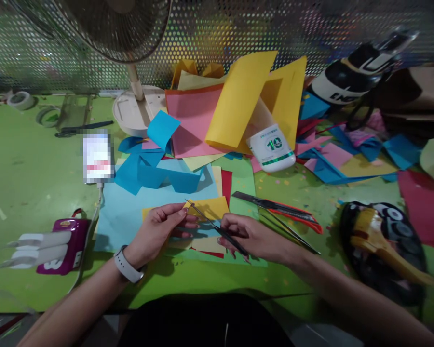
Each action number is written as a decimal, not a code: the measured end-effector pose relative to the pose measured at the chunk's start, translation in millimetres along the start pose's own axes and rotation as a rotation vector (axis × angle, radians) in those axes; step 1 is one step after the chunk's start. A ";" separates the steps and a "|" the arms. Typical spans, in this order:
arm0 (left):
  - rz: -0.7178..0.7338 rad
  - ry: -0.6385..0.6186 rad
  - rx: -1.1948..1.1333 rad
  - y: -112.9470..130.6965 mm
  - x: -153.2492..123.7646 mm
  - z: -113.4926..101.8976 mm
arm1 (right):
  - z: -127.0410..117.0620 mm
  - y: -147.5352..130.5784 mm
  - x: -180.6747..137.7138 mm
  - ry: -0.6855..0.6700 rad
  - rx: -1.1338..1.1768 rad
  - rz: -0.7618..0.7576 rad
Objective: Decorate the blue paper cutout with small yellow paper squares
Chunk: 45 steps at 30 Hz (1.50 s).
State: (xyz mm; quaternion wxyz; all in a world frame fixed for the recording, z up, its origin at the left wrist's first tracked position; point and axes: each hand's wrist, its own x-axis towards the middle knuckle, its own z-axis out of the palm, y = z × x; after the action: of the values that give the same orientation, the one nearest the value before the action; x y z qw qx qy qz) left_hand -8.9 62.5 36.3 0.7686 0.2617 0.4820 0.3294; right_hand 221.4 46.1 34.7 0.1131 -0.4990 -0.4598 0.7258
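To the left of the slim black-handled tool (222,233), your left hand (162,226) has thumb and forefinger drawn together beside its tip; I cannot tell whether they pinch a scrap. The tool itself lies between your hands, its long axis slanting from that tip down rightward to the handle, which your right hand (251,236) grips. Yellow paper (217,207) lies just beyond the tool, an orange-handled cutter (289,212) to its right.

The white bottle (271,148) reads "10"; the black-and-white bottle (342,83), "ENG".
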 end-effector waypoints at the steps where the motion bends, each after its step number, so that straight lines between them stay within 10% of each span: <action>1: -0.001 0.003 0.004 0.3 -0.2 0.2 | 0.5 -1.8 -0.6 0.008 -0.014 0.005; 45: -0.096 0.001 0.028 2.8 -1.4 -1.0 | 0.9 2.7 5.0 0.043 0.077 0.015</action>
State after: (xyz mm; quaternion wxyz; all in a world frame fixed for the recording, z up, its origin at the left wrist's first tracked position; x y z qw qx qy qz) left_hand -11.0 63.3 38.6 0.7794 0.2489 0.4990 0.2854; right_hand 219.1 47.3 29.5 0.1366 -0.5134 -0.4250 0.7329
